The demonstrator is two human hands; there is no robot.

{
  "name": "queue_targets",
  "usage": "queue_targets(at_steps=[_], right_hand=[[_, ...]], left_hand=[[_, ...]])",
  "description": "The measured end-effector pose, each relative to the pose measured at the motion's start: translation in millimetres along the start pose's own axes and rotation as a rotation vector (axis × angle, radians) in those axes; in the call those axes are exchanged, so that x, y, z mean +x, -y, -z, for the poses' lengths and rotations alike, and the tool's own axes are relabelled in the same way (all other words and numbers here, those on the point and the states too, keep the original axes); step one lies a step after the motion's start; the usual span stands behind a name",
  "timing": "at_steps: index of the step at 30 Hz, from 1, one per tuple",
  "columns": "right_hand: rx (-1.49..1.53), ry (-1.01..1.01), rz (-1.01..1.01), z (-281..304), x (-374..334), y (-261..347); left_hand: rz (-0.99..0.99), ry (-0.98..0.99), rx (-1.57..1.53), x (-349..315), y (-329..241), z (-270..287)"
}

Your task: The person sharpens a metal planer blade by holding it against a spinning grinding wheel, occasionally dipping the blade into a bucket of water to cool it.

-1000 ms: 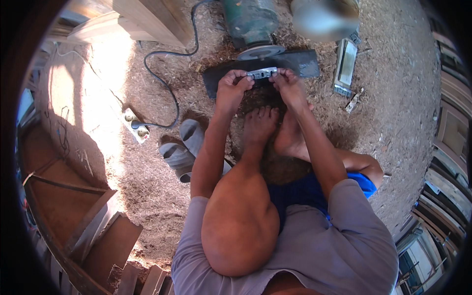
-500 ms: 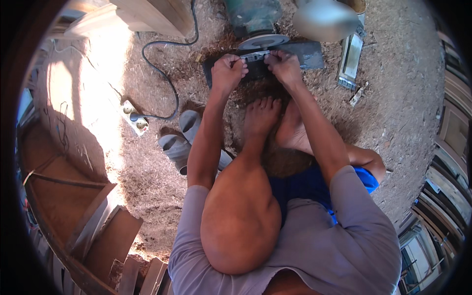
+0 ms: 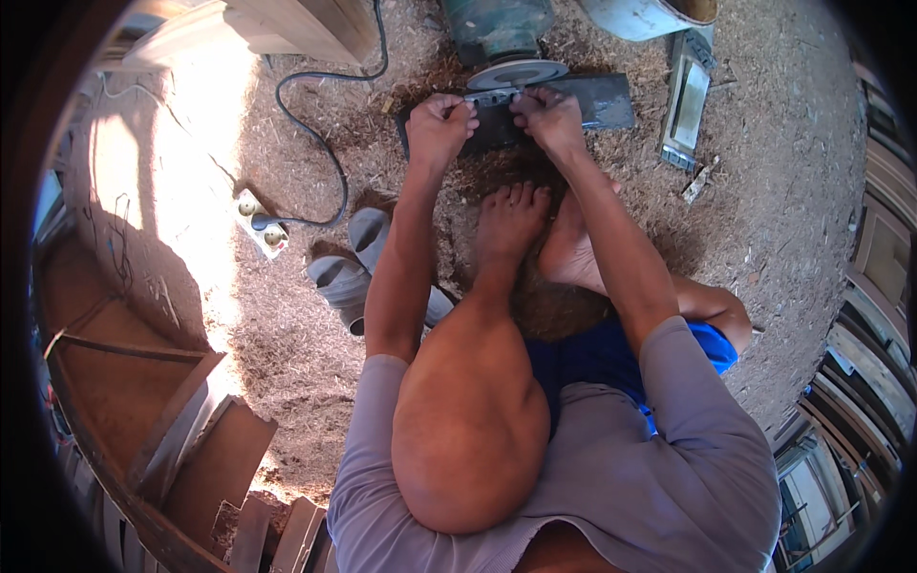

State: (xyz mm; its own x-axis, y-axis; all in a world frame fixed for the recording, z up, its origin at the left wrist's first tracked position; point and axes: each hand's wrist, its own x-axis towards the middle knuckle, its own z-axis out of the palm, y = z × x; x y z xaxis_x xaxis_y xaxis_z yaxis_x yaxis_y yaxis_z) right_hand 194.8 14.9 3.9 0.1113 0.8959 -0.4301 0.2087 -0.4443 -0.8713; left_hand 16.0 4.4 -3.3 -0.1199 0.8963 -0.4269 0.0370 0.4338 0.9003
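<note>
Between my hands is a short slotted metal strip [image 3: 492, 97], held level by its two ends. My left hand [image 3: 442, 127] pinches the left end, thumb and fingers closed. My right hand [image 3: 549, 118] grips the right end with curled fingers. Just beyond the strip is a round grey grinding wheel [image 3: 517, 73] on a green motor body [image 3: 499, 29]. The strip's far edge lies close to the wheel's near rim; whether they touch I cannot tell. Under my hands stretches a dark flat board [image 3: 602, 102], partly hidden by them.
A white bucket [image 3: 635, 21] and a long metal tool with a pale flat face [image 3: 685, 107] lie at the upper right. A black cable [image 3: 330, 143] runs to a power strip [image 3: 260, 224] on the left. Grey slippers [image 3: 342, 286] sit beside my bare foot [image 3: 513, 220].
Both hands, with the metal strip, have shifted slightly left along the wheel. The whole view has also moved a little. The grip on each end looks the same.
</note>
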Motion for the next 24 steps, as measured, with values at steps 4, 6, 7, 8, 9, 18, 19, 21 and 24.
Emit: queue_targets(at_steps=[4, 6, 7, 8, 9, 18, 19, 21, 24], right_hand=[[-0.015, 0.002, 0.01, -1.0, -1.7, 4.4], [-0.028, -0.006, 0.023, 0.5, -0.1, 3.2], [-0.017, -0.007, 0.018, 0.8, 0.7, 2.5], [-0.005, -0.007, 0.013, 0.2, 1.1, 2.8], [0.007, -0.007, 0.009, -0.3, 1.2, 2.8], [0.109, -0.007, -0.004, 1.2, 0.6, 4.0], [0.12, -0.012, -0.006, 1.0, 0.6, 4.6], [0.143, -0.023, -0.009, 1.3, 1.1, 4.9], [0.173, -0.034, -0.031, 3.0, 1.8, 5.2]], left_hand=[[-0.006, -0.001, -0.034, 0.6, 2.6, 2.4], [-0.005, 0.001, -0.031, 0.1, 1.4, 0.8], [-0.004, 0.002, -0.03, -0.1, 0.8, 0.0], [-0.005, 0.001, -0.031, -0.4, 0.2, 0.0], [-0.005, -0.001, -0.032, -0.8, -0.4, 0.0], [0.028, 0.002, -0.061, 2.1, -2.8, -1.7], [0.032, -0.001, -0.064, 3.4, -1.9, -1.7], [0.029, 0.014, -0.102, 5.9, -0.5, -2.7], [0.04, 0.033, -0.115, 6.0, -1.0, -5.5]])
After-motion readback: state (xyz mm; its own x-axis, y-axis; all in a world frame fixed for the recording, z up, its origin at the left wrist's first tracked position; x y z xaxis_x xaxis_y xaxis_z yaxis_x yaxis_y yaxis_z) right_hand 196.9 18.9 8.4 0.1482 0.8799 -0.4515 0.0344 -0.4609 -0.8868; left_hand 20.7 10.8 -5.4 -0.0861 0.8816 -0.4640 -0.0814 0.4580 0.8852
